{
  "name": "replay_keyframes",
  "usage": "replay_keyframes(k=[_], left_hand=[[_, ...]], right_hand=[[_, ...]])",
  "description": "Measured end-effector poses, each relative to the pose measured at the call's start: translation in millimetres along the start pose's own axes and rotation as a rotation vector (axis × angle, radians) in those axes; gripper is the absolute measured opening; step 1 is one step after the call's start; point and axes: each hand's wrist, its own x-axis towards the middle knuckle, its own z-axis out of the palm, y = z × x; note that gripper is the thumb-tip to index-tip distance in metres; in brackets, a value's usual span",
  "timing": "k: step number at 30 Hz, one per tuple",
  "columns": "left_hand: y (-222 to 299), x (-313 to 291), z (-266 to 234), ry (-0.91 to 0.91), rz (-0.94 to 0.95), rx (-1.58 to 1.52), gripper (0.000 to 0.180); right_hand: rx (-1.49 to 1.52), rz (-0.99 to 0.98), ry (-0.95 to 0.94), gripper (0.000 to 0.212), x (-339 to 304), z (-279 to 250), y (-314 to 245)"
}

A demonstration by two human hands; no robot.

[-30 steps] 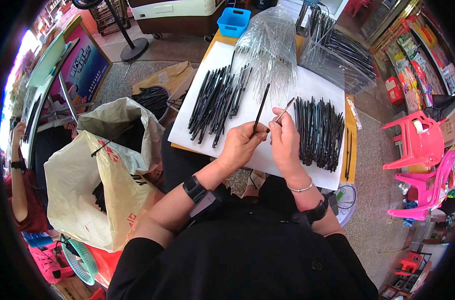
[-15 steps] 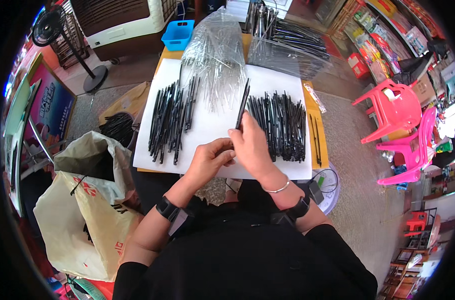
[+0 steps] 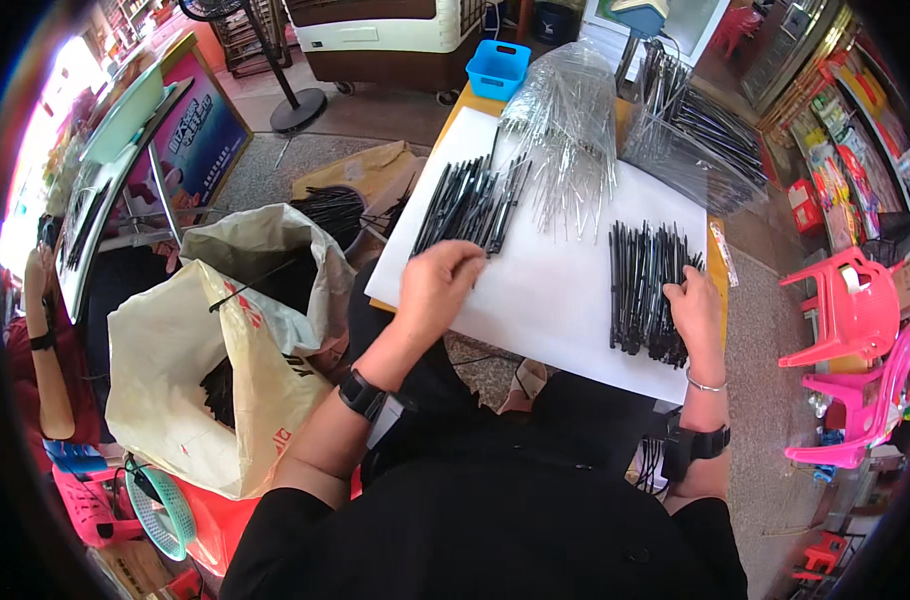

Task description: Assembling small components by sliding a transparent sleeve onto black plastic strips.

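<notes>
Black sticks [image 3: 637, 290] lie on a white tabletop [image 3: 555, 305], left of pink chairs [image 3: 860, 315].

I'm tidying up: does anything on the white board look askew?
The thin silvery rods do: they splay unevenly from the clear plastic bag, whereas the black rods by the right hand lie roughly side by side.

White tabletop [image 3: 540, 305] with black rods [image 3: 640, 290], clear bag [image 3: 565, 95]
</notes>
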Motion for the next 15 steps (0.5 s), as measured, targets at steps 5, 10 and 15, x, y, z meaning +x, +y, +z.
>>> replay_keyframes(k=[5,10,15], left_hand=[[-16.8,8.2,-18.0,0.125,0.014,0.542,0.019],[-19.4,11.7,-19.7,0.045,-0.04,0.647,0.014],[-3.0,3.8,-23.6,0.108,0.006,0.519,0.012]], right_hand=[[0.158,-0.098,0.174,0.029,-18.3,-6.6,-39.0],[0.348,-0.259,0.143,0.023,-29.8,14.7,-81.7],[0.443,-0.321,0.033,0.021,-41.5,43.7,-111.1]])
